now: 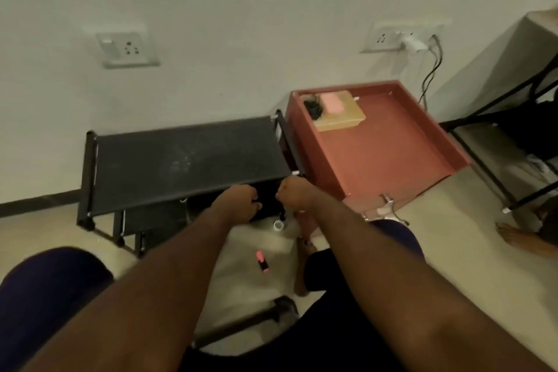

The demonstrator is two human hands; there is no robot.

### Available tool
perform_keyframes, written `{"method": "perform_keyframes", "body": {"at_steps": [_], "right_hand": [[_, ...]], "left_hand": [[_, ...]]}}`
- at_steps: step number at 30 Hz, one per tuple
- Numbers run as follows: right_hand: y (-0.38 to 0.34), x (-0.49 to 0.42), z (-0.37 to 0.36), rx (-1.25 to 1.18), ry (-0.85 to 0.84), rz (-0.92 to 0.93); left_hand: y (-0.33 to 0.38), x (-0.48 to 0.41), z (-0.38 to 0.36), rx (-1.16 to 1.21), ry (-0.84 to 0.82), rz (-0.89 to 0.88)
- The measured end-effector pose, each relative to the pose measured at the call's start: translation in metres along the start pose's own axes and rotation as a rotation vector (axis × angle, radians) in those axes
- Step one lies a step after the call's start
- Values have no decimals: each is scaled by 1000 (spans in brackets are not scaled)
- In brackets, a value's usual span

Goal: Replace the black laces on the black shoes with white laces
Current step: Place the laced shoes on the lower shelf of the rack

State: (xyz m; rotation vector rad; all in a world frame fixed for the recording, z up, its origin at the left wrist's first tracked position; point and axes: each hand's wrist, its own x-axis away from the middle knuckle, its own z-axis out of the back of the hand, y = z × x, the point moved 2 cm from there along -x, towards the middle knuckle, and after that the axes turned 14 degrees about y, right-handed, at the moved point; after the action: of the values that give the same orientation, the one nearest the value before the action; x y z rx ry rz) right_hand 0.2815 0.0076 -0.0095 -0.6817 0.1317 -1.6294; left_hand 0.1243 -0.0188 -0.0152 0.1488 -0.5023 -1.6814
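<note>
Black on black: the shoe (pixel 267 202) sits just under the front edge of the rack (pixel 187 157), with your left hand (pixel 238 204) and right hand (pixel 293 195) curled round its sides. It is probably light with a soft upper, so grip the stiffer sole.

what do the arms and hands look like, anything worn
Left arm and right arm are bare to the frame edge, no sleeves showing. Left hand and right hand have no gloves; no watch, band or ring is visible, though the picture is blurry.
</note>
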Motion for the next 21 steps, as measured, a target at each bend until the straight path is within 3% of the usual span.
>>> {"method": "perform_keyframes", "body": {"at_steps": [2,4,5,7,9,15,21], "right_hand": [[9,18,-21,296,-37,67],[20,14,-38,345,-92,90],[26,15,-46,316,-133,-5],[37,10,-65,-1,-251,-328],[48,6,-82,3,-209,-230],[90,-22,-157,25,-342,-334],[127,-62,-261,46,-351,-388]], "left_hand": [[-17,24,-19,7,-54,49],[-35,40,-41,15,-107,108],[-42,46,-50,27,-127,139],[-55,53,-68,50,-166,168],[-64,53,-86,82,-215,213],[-81,30,-144,200,-348,394],[-111,-6,-203,293,-450,548]]}}
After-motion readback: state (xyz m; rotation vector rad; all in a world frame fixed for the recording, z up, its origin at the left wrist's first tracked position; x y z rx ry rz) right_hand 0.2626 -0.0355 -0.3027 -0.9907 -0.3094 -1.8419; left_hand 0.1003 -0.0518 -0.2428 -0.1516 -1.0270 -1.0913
